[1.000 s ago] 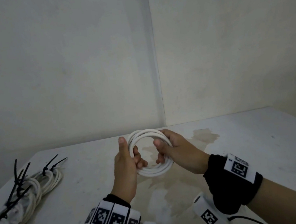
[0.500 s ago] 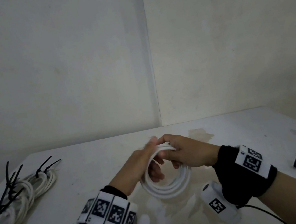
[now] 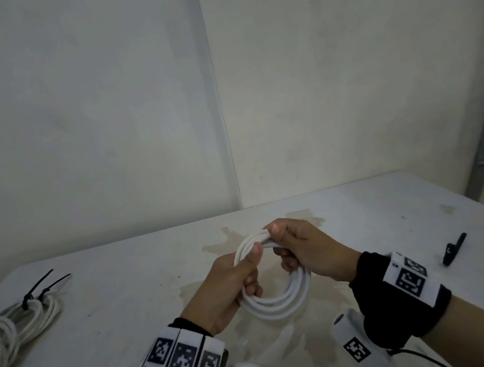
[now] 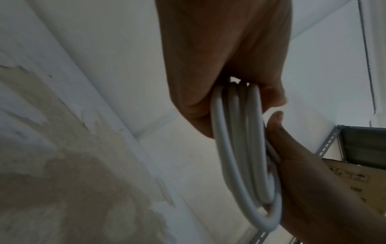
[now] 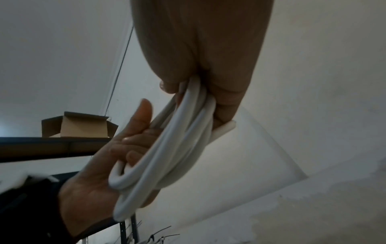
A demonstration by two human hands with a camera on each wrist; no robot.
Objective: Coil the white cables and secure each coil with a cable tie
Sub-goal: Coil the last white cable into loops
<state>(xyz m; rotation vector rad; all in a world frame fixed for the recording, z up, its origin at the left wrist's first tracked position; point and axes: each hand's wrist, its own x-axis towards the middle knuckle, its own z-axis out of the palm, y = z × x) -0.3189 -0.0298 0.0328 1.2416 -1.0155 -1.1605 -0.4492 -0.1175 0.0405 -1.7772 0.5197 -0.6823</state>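
Spanning the lower half of the head view, the white table (image 3: 105,317) carries a brownish stain under my hands and is the largest item present. Behind it, two pale wall panels (image 3: 78,111) meet at a vertical seam. At the table's left edge lies a pile of finished coils (image 3: 13,324), white cable bound with black cable ties (image 3: 41,286) whose tails stick up. A cardboard box (image 5: 77,125) sits on a dark shelf, visible only in the right wrist view.

I hold the white cable coil (image 3: 279,293) above the stained area at table centre, clear of the surface and well apart from the finished pile. The coil consists of several stacked loops forming a ring, tilted toward me.

My left hand (image 3: 231,289) grips the left side of the ring: the fingers curl through its opening and the thumb presses along the outer strands. My right hand (image 3: 307,248) grips the top right of the ring, thumb on top and fingers wrapped underneath, clenched around the bundled strands. Both wrists wear black bands with square-patterned markers.

A small black object (image 3: 453,249) lies on the table to the far right; its type cannot be determined.
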